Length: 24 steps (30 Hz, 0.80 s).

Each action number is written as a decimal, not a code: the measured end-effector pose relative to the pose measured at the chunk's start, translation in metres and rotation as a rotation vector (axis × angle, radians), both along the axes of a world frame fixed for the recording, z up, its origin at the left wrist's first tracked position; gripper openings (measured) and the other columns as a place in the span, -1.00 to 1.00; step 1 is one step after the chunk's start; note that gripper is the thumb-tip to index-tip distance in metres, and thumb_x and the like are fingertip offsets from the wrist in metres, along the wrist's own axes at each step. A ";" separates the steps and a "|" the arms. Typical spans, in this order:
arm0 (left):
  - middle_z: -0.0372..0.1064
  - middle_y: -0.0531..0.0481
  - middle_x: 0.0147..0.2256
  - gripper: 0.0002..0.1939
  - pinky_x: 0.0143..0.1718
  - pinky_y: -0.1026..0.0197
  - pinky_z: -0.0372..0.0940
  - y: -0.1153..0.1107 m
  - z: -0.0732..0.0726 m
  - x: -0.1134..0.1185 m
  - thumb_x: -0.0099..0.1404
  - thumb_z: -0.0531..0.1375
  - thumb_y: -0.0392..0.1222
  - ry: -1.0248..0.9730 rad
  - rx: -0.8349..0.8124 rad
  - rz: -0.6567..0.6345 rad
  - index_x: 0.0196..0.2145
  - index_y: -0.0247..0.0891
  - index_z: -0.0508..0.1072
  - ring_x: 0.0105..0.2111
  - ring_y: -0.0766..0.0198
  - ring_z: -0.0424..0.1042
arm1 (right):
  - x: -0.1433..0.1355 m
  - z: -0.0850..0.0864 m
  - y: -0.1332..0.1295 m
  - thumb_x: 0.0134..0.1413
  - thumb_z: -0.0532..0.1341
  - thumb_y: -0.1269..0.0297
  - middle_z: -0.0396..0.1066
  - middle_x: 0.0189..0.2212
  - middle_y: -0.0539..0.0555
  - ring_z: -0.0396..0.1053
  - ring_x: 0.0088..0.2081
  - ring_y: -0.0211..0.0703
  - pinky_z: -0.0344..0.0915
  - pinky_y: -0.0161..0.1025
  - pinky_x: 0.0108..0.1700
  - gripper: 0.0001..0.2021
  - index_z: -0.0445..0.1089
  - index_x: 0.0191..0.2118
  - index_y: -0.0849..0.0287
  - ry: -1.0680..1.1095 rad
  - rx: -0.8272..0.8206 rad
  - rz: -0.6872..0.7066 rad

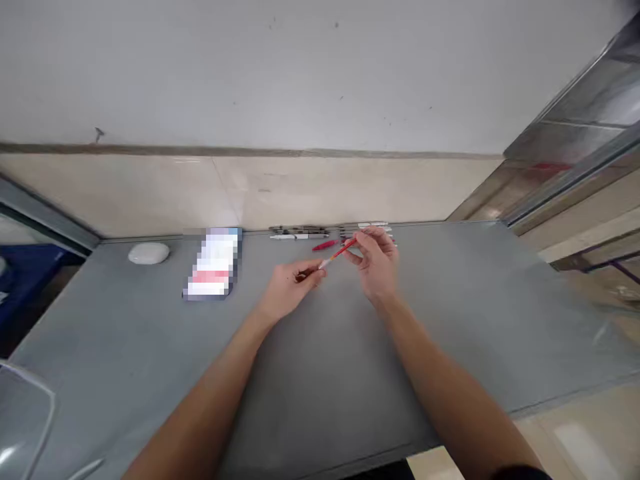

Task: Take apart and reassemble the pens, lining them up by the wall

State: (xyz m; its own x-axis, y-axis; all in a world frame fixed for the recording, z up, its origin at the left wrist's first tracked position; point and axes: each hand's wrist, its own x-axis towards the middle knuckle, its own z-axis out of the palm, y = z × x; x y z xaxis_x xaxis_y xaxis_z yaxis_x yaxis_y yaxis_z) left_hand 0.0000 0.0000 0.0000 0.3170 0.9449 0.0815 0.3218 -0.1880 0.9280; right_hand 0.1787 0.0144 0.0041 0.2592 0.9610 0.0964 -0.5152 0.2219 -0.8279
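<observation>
Over the far half of the grey table, my two hands meet at a thin red pen refill that slants up to the right. My right hand pinches its upper end between thumb and fingertips. Closed fingers of my left hand grip a small whitish pen part at the refill's lower end. Whether the refill sits inside that part or only touches it, I cannot tell. Just behind lies a short red pen barrel. A white pen rests along the wall, beside several dark pens.
More pens and pen parts lie behind my right hand. To the left are a phone with a blurred screen and a white computer mouse. A tiled wall closes the back edge. A white cable curves at lower left.
</observation>
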 end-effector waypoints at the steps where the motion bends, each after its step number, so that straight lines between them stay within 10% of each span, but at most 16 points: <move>1: 0.51 0.03 -0.40 -0.65 -0.27 0.20 0.38 0.001 -0.002 -0.001 0.26 0.20 0.04 -0.006 -0.016 -0.006 -0.13 -0.23 0.58 -0.42 0.25 0.46 | -0.001 0.000 0.000 -0.13 0.40 0.28 0.41 -0.41 -0.13 0.46 -0.38 -0.31 0.50 -0.30 -0.37 -0.80 0.38 -0.37 0.06 -0.011 -0.008 0.011; 24: 0.49 0.03 -0.38 -0.73 -0.26 0.22 0.35 0.000 -0.011 -0.002 0.29 0.17 -0.02 -0.089 -0.041 -0.016 -0.20 -0.20 0.57 -0.38 0.25 0.45 | -0.016 -0.010 -0.004 -0.14 0.42 0.19 0.45 -0.37 -0.06 0.49 -0.36 -0.23 0.51 -0.10 -0.18 -0.77 0.41 -0.34 0.09 -0.172 -0.099 0.060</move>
